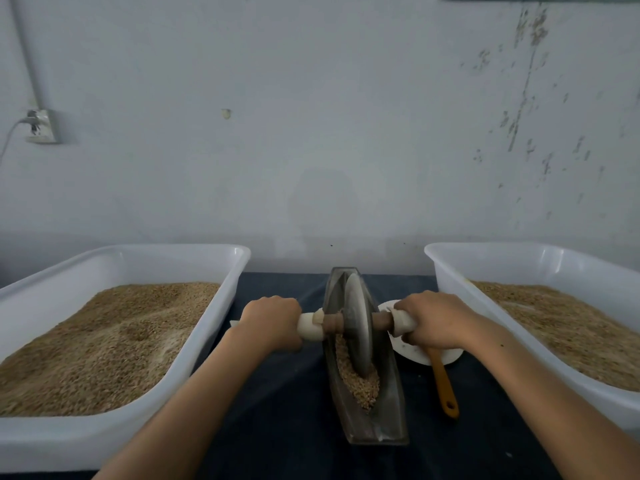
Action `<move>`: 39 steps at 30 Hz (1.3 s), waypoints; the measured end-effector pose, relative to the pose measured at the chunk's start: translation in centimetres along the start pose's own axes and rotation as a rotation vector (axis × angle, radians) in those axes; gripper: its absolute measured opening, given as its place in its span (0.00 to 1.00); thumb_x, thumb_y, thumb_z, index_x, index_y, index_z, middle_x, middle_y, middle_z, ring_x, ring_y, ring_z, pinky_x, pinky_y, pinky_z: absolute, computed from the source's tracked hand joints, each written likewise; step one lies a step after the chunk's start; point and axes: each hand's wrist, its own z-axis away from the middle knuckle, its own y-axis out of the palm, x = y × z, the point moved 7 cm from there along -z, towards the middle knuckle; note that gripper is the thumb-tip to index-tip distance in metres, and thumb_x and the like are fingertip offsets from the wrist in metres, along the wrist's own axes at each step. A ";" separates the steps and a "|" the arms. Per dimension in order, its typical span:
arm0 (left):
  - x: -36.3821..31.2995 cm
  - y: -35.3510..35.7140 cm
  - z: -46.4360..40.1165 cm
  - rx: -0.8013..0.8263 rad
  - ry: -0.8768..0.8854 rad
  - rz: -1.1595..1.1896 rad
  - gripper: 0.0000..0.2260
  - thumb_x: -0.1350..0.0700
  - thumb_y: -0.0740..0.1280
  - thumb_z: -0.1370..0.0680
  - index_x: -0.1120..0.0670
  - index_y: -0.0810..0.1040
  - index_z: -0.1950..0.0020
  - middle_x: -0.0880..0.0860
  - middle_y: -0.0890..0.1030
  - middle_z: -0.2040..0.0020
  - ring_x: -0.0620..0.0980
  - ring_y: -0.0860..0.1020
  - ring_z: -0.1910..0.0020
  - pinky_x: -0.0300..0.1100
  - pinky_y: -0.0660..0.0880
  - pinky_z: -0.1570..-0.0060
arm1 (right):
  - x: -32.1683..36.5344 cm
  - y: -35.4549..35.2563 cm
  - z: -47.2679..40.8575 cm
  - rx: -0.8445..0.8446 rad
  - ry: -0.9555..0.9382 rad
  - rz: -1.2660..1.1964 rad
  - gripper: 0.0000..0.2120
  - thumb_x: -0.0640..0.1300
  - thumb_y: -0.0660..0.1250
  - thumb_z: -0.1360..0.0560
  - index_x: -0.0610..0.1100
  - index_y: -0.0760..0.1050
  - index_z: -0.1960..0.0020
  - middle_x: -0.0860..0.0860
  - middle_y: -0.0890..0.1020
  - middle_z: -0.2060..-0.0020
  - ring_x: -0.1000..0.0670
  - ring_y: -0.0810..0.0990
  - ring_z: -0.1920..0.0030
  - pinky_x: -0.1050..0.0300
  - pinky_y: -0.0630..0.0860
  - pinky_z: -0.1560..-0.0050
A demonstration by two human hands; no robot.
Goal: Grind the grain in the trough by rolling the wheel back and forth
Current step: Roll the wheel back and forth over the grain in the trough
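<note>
My left hand point(272, 322) is wrapped tight around the pale grip on the left end of the axle, fingers curled over the top and knuckles facing up. My right hand point(434, 320) does the same on the right grip, fist closed round it with the thumb side toward the wheel point(358, 323). The wheel stands upright on edge between my fists, seated in the narrow, boat-shaped trough point(388, 403) that runs away from me on the dark cloth point(277, 410). Its lower rim is buried in the grain point(360, 382), which is heaped in the near half of the trough.

Under my right wrist lies a white plate point(446, 356), and an orange-handled tool point(445, 386) sticks out from it toward me. A white tub point(214, 327) of grain sits on my left and another white tub point(460, 299) on my right, both just beside my forearms.
</note>
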 end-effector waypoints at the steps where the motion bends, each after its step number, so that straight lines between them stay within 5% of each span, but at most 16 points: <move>1: 0.0 0.0 0.0 0.017 0.002 0.005 0.16 0.50 0.70 0.28 0.52 0.75 0.42 0.49 0.77 0.53 0.47 0.75 0.56 0.42 0.73 0.54 | 0.0 0.0 0.1 0.018 -0.001 -0.005 0.06 0.48 0.69 0.29 0.55 0.71 0.57 0.55 0.79 0.61 0.53 0.78 0.58 0.61 0.67 0.66; 5: 0.0 0.0 0.0 -0.023 -0.009 -0.015 0.15 0.50 0.70 0.27 0.52 0.75 0.42 0.50 0.79 0.51 0.48 0.77 0.54 0.42 0.73 0.53 | 0.0 0.1 0.2 0.008 -0.003 -0.018 0.06 0.48 0.68 0.28 0.55 0.71 0.56 0.56 0.78 0.61 0.53 0.78 0.58 0.61 0.66 0.65; 9: -0.3 -0.4 0.0 -0.167 -0.046 -0.031 0.11 0.51 0.67 0.25 0.51 0.75 0.44 0.50 0.79 0.49 0.50 0.78 0.51 0.41 0.71 0.55 | 0.1 -0.3 0.1 -0.197 -0.007 0.006 0.07 0.48 0.64 0.25 0.55 0.66 0.58 0.57 0.74 0.63 0.54 0.73 0.62 0.63 0.59 0.69; 14: -0.3 -0.8 0.2 -0.260 -0.065 -0.024 0.08 0.52 0.65 0.24 0.50 0.74 0.45 0.49 0.79 0.50 0.50 0.78 0.51 0.42 0.71 0.55 | 0.2 -0.5 0.2 -0.328 0.005 -0.008 0.07 0.47 0.63 0.25 0.54 0.65 0.59 0.56 0.75 0.62 0.53 0.73 0.62 0.59 0.62 0.65; 23: -0.2 -0.1 0.3 -0.016 -0.002 -0.029 0.15 0.50 0.70 0.27 0.52 0.75 0.42 0.50 0.80 0.49 0.48 0.78 0.52 0.41 0.74 0.53 | -0.2 0.2 0.0 0.011 -0.001 -0.019 0.06 0.48 0.69 0.28 0.55 0.71 0.57 0.55 0.79 0.60 0.53 0.78 0.59 0.61 0.65 0.67; 28: -0.3 -0.4 0.2 -0.054 -0.006 -0.066 0.14 0.50 0.69 0.27 0.52 0.75 0.43 0.50 0.80 0.50 0.49 0.78 0.53 0.41 0.73 0.55 | -0.2 0.6 0.2 0.077 0.002 -0.060 0.06 0.49 0.70 0.28 0.56 0.72 0.57 0.55 0.80 0.59 0.54 0.79 0.57 0.61 0.66 0.66; 36: 0.0 -0.5 0.1 -0.231 -0.055 0.014 0.08 0.52 0.65 0.24 0.49 0.73 0.46 0.49 0.79 0.50 0.49 0.78 0.53 0.40 0.69 0.57 | 0.3 -0.6 0.1 -0.411 -0.023 0.075 0.15 0.48 0.64 0.25 0.56 0.59 0.64 0.58 0.69 0.67 0.56 0.66 0.66 0.64 0.52 0.70; 39: 0.2 -0.3 0.1 -0.229 -0.061 0.041 0.08 0.51 0.66 0.24 0.49 0.73 0.46 0.48 0.79 0.50 0.48 0.77 0.54 0.40 0.69 0.58 | 0.4 -0.6 0.0 -0.451 -0.036 0.084 0.20 0.47 0.65 0.26 0.56 0.55 0.66 0.59 0.64 0.71 0.57 0.64 0.68 0.62 0.52 0.69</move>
